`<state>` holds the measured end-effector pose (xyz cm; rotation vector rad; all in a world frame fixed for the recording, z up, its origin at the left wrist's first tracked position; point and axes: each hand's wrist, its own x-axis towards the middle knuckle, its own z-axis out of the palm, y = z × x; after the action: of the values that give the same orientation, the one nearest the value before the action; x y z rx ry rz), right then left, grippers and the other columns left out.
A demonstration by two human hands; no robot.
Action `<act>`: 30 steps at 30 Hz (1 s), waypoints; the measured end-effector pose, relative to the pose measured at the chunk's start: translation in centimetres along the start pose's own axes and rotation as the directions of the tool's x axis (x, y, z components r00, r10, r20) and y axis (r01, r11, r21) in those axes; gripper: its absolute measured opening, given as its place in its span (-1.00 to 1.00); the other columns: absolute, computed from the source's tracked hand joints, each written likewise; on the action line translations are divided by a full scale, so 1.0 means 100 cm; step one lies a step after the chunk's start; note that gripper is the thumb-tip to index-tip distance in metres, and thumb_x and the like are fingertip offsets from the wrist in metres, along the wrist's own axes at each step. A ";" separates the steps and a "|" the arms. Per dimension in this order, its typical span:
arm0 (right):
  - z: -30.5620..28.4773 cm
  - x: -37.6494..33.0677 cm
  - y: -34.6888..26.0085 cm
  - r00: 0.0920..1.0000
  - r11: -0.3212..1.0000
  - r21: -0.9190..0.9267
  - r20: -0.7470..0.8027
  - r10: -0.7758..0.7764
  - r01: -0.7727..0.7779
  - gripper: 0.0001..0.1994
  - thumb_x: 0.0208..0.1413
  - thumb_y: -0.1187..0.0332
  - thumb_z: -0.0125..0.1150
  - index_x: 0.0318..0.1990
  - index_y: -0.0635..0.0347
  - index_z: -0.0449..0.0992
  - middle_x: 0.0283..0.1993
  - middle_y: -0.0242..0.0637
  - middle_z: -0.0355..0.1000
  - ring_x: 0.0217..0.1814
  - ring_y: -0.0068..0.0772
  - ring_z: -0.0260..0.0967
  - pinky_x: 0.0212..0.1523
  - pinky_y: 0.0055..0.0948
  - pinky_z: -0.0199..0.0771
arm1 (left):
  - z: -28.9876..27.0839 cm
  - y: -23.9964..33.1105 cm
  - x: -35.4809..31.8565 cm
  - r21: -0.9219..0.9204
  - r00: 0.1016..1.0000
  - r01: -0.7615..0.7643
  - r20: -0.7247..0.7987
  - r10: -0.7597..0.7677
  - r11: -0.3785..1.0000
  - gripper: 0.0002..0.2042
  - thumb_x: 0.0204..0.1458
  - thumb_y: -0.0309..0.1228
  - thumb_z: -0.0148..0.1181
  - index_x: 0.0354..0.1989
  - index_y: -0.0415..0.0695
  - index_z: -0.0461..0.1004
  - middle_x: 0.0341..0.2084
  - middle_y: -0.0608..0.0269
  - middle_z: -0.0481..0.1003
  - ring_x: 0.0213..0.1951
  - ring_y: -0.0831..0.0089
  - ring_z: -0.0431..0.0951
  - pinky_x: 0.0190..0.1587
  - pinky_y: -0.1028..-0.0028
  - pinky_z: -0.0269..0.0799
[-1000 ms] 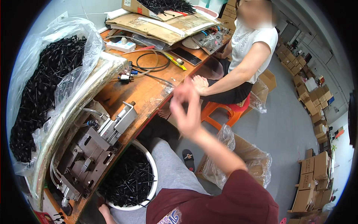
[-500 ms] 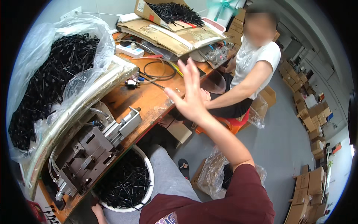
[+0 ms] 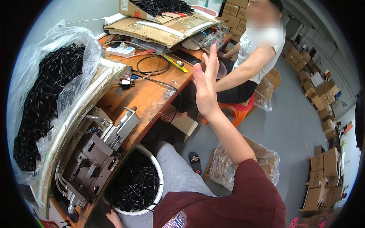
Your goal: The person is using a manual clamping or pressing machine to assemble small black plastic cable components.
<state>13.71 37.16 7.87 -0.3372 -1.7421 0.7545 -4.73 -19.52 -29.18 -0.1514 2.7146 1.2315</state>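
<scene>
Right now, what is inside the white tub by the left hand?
Inside the white tub is a heap of thin black parts. The heap hides the tub's bottom and anything deeper; the wooden table covers its upper-left rim.

Head camera: you look down from your own head, past your maroon shirt (image 3: 224, 201) at lower center.
Workbench (image 3: 152, 93): slants from lower left to upper middle.
Your right hand (image 3: 207, 91): near, mid-frame.
Carton stacks (image 3: 316, 179): far, right edge.
Rim: fisheye, black corners.
</scene>
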 end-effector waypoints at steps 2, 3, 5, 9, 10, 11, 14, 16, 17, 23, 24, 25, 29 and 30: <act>-0.010 0.011 0.000 0.995 0.989 -0.110 0.008 -0.095 0.095 -0.17 0.32 0.01 -0.07 0.47 0.30 -0.37 0.53 0.14 -0.44 0.58 0.05 -0.43 0.40 -0.08 -0.04 | -0.006 0.003 -0.002 -0.064 0.999 0.026 0.047 -0.023 0.998 -0.68 0.10 -0.50 0.07 -0.06 -0.52 0.49 -0.11 -0.20 0.55 -0.04 0.15 0.54 0.05 0.31 0.37; -0.017 0.017 -0.005 0.990 0.984 -0.108 -0.004 -0.143 0.142 -0.16 0.32 0.02 -0.05 0.47 0.30 -0.37 0.54 0.14 -0.47 0.59 0.04 -0.47 0.40 -0.07 -0.07 | -0.005 0.006 -0.002 -0.095 0.997 0.040 0.073 -0.033 0.995 -0.69 0.10 -0.50 0.07 -0.08 -0.52 0.50 -0.12 -0.20 0.56 -0.05 0.15 0.55 0.05 0.32 0.37; -0.027 0.058 -0.004 0.993 0.998 0.052 -0.115 -0.022 0.028 -0.16 0.29 0.05 0.04 0.47 0.29 -0.31 0.49 0.11 -0.29 0.55 -0.01 -0.32 0.43 -0.14 -0.12 | -0.007 -0.005 0.007 -0.065 0.999 -0.001 0.052 0.005 0.998 -0.72 0.10 -0.51 0.07 -0.14 -0.53 0.51 -0.21 -0.15 0.59 -0.15 0.17 0.57 -0.03 0.33 0.41; 0.000 0.091 -0.099 0.732 0.763 -0.329 -0.240 -0.638 0.557 -0.38 0.22 0.19 0.12 0.34 0.30 0.13 0.35 0.14 0.07 0.40 0.05 0.04 0.34 -0.08 0.04 | -0.010 -0.018 0.000 -0.011 1.000 0.020 0.011 -0.020 1.000 -0.73 0.10 -0.51 0.07 -0.19 -0.57 0.49 -0.29 -0.13 0.59 -0.25 0.16 0.57 -0.11 0.32 0.44; 0.006 0.092 -0.115 0.734 0.767 -0.327 -0.245 -0.633 0.553 -0.38 0.22 0.21 0.12 0.36 0.30 0.14 0.37 0.14 0.07 0.40 0.01 0.07 0.33 -0.09 0.07 | -0.011 -0.019 0.001 0.093 0.998 0.047 -0.046 -0.043 0.995 -0.73 0.11 -0.50 0.07 -0.17 -0.55 0.49 -0.29 -0.12 0.59 -0.23 0.15 0.57 -0.10 0.32 0.43; -0.003 0.095 -0.109 0.842 0.826 -0.278 -0.094 -0.531 0.490 -0.37 0.25 0.25 0.11 0.37 0.36 0.07 0.37 0.07 0.06 0.38 -0.05 0.09 0.31 -0.20 0.10 | -0.013 -0.020 0.001 0.192 0.992 0.087 -0.110 -0.066 0.978 -0.73 0.11 -0.50 0.06 -0.16 -0.53 0.49 -0.29 -0.12 0.60 -0.20 0.14 0.57 -0.08 0.31 0.43; 0.014 0.040 -0.077 0.889 0.858 -0.232 0.086 -0.450 0.458 -0.41 0.12 0.34 0.25 0.26 0.41 0.24 0.32 0.03 0.13 0.35 -0.08 0.14 0.29 -0.29 0.15 | -0.005 0.038 -0.019 0.085 0.984 -0.134 0.130 0.123 0.987 -0.68 0.04 -0.61 -0.02 -0.04 -0.44 0.49 -0.25 -0.12 0.61 -0.17 0.15 0.60 -0.04 0.30 0.44; 0.032 -0.020 -0.069 0.849 0.894 -0.050 0.340 -0.404 0.446 -0.31 -0.05 0.38 0.40 0.28 0.30 0.29 0.42 0.18 -0.02 0.43 0.16 0.02 0.25 -0.10 0.24 | -0.011 0.036 -0.023 0.052 0.971 -0.220 0.107 0.214 0.974 -0.70 0.05 -0.54 0.02 -0.08 -0.42 0.51 -0.29 -0.12 0.62 -0.25 0.21 0.62 -0.13 0.29 0.47; 0.040 -0.040 -0.077 0.805 0.917 0.069 0.456 -0.380 0.394 -0.31 -0.10 0.38 0.45 0.26 0.25 0.34 0.42 0.20 -0.02 0.42 0.16 0.03 0.22 -0.10 0.30 | -0.013 0.024 -0.024 0.003 0.981 -0.188 0.038 0.188 0.982 -0.71 0.06 -0.53 0.04 -0.08 -0.40 0.52 -0.26 -0.09 0.62 -0.24 0.23 0.62 -0.12 0.31 0.47; 0.068 -0.088 -0.077 0.694 0.980 0.191 0.698 -0.175 0.055 -0.55 -0.03 0.40 0.39 0.07 0.20 0.51 0.34 0.00 0.21 0.27 0.00 0.22 0.20 -0.14 0.29 | -0.007 0.028 -0.039 0.102 0.998 -0.009 -0.054 0.015 0.995 -0.78 0.04 -0.45 0.14 -0.26 -0.38 0.57 -0.44 -0.20 0.59 -0.31 0.10 0.65 -0.18 0.25 0.48; 0.073 -0.090 -0.077 0.697 0.982 0.191 0.703 -0.143 0.009 -0.60 -0.03 0.42 0.39 0.02 0.19 0.54 0.30 -0.03 0.25 0.22 -0.06 0.27 0.12 -0.22 0.37 | -0.009 0.024 -0.038 0.124 0.998 0.003 -0.060 0.004 0.992 -0.78 0.06 -0.45 0.13 -0.24 -0.37 0.57 -0.42 -0.16 0.60 -0.31 0.17 0.64 -0.19 0.28 0.48; 0.078 -0.091 -0.079 0.690 0.979 0.197 0.717 -0.104 -0.057 -0.63 -0.03 0.45 0.38 0.00 0.22 0.55 0.26 -0.05 0.31 0.18 -0.11 0.33 0.10 -0.27 0.40 | -0.006 0.021 -0.039 0.141 0.998 0.019 -0.055 -0.012 0.990 -0.78 0.08 -0.45 0.12 -0.22 -0.36 0.57 -0.41 -0.11 0.61 -0.31 0.23 0.64 -0.19 0.31 0.47; 0.093 -0.068 -0.099 0.639 0.977 0.211 0.749 -0.177 0.025 -0.73 -0.05 0.52 0.37 -0.13 0.24 0.60 -0.02 -0.14 0.54 0.03 -0.15 0.48 0.06 -0.32 0.42 | -0.002 0.029 -0.044 0.103 0.999 0.011 -0.039 -0.007 0.995 -0.76 0.04 -0.38 0.16 -0.25 -0.32 0.59 -0.42 -0.20 0.58 -0.29 0.00 0.64 -0.19 0.23 0.49; 0.086 -0.056 -0.104 0.643 0.972 0.229 0.737 -0.208 0.051 -0.74 -0.05 0.53 0.36 -0.14 0.25 0.60 -0.05 -0.14 0.55 0.01 -0.16 0.49 0.04 -0.32 0.44 | -0.003 0.046 -0.046 0.065 1.000 -0.013 -0.022 0.014 0.998 -0.76 0.04 -0.38 0.15 -0.27 -0.32 0.59 -0.44 -0.19 0.58 -0.32 0.00 0.64 -0.21 0.24 0.50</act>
<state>8.93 23.36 9.07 0.3041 -2.4249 1.0347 -1.00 -16.66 -24.75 -0.1404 2.7755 1.1503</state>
